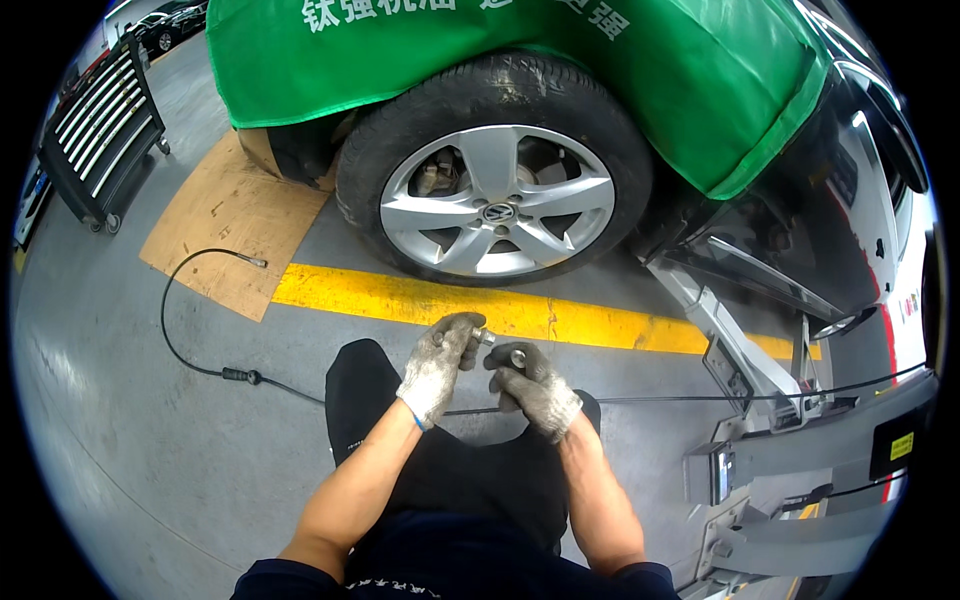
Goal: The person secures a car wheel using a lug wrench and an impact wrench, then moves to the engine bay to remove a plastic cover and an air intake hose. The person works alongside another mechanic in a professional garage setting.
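Observation:
My left hand, in a dirty knit work glove, is closed on a small silver metal piece that juts from its fingertips. Close beside it, my gloved right hand grips another small round metal piece, its end facing up. A narrow gap separates the two pieces; the fingers cover most of both, so their exact kind does not show. Beyond my hands stands a car wheel with a silver five-spoke rim and a black tyre. Both hands are over my lap, apart from the wheel.
A green cover drapes the car's fender. Cardboard lies left of the wheel, with a black hose ending on it. A yellow stripe crosses the floor. Grey lift arms stand right; a tool cart stands far left.

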Tool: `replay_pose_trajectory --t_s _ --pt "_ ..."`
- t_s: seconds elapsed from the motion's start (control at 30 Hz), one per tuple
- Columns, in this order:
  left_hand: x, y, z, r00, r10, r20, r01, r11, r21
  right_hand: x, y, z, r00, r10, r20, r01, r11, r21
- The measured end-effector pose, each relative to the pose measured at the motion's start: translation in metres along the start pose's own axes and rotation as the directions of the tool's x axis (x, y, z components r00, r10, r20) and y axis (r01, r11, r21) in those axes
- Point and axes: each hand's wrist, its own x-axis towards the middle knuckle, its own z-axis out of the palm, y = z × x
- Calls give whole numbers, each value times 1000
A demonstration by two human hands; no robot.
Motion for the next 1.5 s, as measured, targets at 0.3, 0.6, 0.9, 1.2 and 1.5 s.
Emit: replay_pose_trajectory --t_s 0.3,0.6,0.9,1.2,1.5 --pt "-10 44 9 970 168 177 -226 892 392 -9 -36 3 993 -68 -91 42 964 -262" --pt "3 66 14 907 200 371 -400 686 607 -12 -38 8 998 -54 -25 57 981 184" --pt "84 111 28 730 542 417 -520 42 853 44 4 9 979 -174 -110 190 565 803" --pt "211 263 143 132 201 971 -390 -890 237 187 25 2 876 -128 -465 386 764 517" --pt "268 256 125 68 331 941 -364 -870 332 283 19 32 831 15 -555 317 807 497"
